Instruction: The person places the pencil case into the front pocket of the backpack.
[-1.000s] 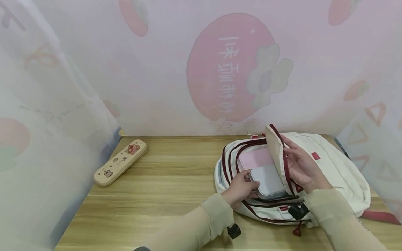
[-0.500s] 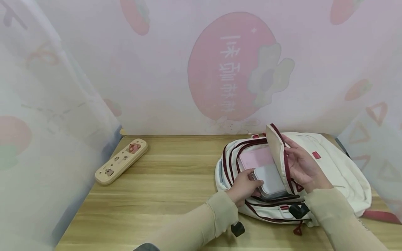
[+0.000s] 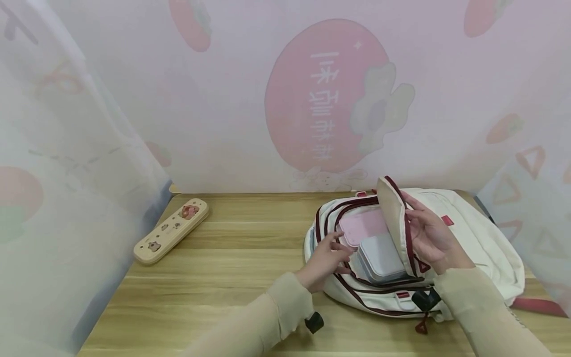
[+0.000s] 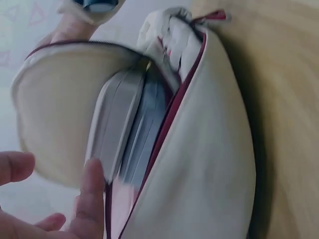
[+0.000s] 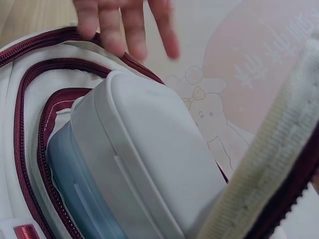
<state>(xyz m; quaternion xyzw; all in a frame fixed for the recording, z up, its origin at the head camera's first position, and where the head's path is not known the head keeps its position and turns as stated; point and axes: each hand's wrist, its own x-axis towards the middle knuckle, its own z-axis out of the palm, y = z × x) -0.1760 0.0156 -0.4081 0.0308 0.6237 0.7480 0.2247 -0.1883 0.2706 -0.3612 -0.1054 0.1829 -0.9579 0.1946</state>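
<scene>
A white backpack with maroon zips lies on the table, its front pocket unzipped. My right hand grips the edge of the pocket flap and holds it raised. Inside the pocket sits a white lidded box with rounded corners, tilted, against a translucent blue box. A flat pink case lies beside them, its right part hidden by the flap. My left hand is off the white box, fingers spread over the pocket's left edge, holding nothing.
A cream pencil case with cartoon stickers rests at the far left of the wooden table. Printed curtains close off the back and both sides. A maroon strap trails from the backpack at the right.
My left hand first nudges the white box slightly right, then lets go and draws back left with fingers spreading. The right hand keeps the flap up in the same place.
</scene>
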